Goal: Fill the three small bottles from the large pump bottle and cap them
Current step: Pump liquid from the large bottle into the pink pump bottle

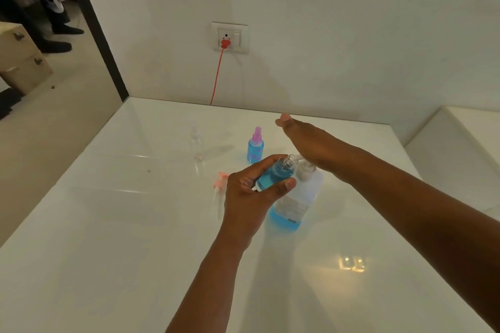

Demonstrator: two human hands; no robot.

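Note:
My left hand grips a small uncapped bottle partly filled with blue liquid, tilted with its open neck at the spout of the large pump bottle. The heel of my right hand presses on the white pump head, fingers straight. The large bottle stands on the white table with blue liquid low in its base. Behind it stands a small capped bottle, blue with a pink spray top. An empty clear small bottle stands further left. A pink spray cap with its tube lies on the table left of my left hand.
A red cable runs from a wall socket down behind the table's far edge. The table's left edge drops to the floor, where drawers and a person's legs show. A white ledge sits at right.

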